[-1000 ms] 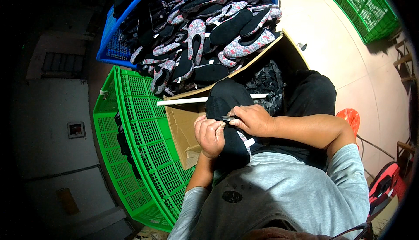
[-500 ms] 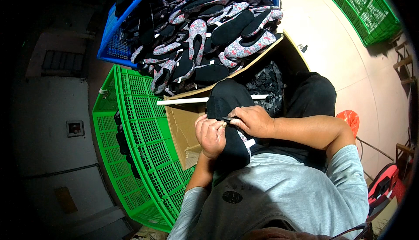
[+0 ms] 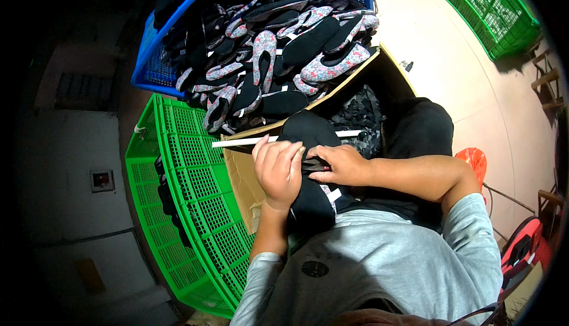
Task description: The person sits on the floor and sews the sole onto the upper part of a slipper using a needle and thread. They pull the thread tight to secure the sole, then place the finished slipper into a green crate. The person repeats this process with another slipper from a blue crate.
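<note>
Right hand (image 3: pixel 342 165) closed round a small dark metal tool (image 3: pixel 314 163); left hand (image 3: pixel 277 171) curled beside it, its hold unclear; a black fabric slipper (image 3: pixel 312 206), floral-edged, white-tagged, lies on the black-trousered lap (image 3: pixel 409 203)

Slipper (image 3: pixel 313 206) shows matt black cloth | green crate (image 3: pixel 204 198), gleaming plastic | carton (image 3: pixel 240 175), dull cardboard | and orange-red bag (image 3: pixel 473 158), glossy plastic!

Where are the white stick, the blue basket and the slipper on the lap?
White stick (image 3: pixel 242 143): head view, on its left part.
Blue basket (image 3: pixel 148 46): head view, on its left side.
Slipper (image 3: pixel 311 203): head view, on its plain black part.
</note>
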A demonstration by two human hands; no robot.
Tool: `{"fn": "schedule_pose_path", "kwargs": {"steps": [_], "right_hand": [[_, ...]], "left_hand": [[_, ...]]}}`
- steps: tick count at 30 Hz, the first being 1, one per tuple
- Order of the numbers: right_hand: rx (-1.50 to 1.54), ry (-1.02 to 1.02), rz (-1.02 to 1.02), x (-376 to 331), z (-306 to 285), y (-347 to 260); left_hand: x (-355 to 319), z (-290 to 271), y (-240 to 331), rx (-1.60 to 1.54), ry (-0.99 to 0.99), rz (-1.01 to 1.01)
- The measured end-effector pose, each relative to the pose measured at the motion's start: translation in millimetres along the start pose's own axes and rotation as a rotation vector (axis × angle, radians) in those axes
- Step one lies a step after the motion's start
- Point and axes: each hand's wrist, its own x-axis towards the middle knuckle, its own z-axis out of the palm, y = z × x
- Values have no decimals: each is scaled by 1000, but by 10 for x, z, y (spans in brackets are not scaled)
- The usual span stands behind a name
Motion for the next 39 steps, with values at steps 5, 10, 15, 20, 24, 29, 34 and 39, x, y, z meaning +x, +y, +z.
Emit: {"fn": "schedule_pose_path", "kwargs": {"steps": [5,10,15,20,24,29,34,39], "right_hand": [[-40,-34,45,-21,10,3],[-70,-32,69,-42,26,31],[-63,-20,100,-45,-7,-20],[-57,23,139,-48,-25,-48],[-56,85,158,-69,29,-17],[185,149,333,-106,24,34],[355,344,486,-104,-201,150],[704,442,500,129,-375,755]], "left_hand": [[432,158,107,-17,-214,76],[556,326,122,-52,-123,142],[462,260,78,-127,-114,57],[357,186,137,-73,-75,-151],[-38,-38,-134,-22,-20,-302],[-979,-199,-458,-19,-62,-603],[-2662,-478,-471,-124,-489,-1364],[-2897,-534,2,-1005,8,-2532]]}}
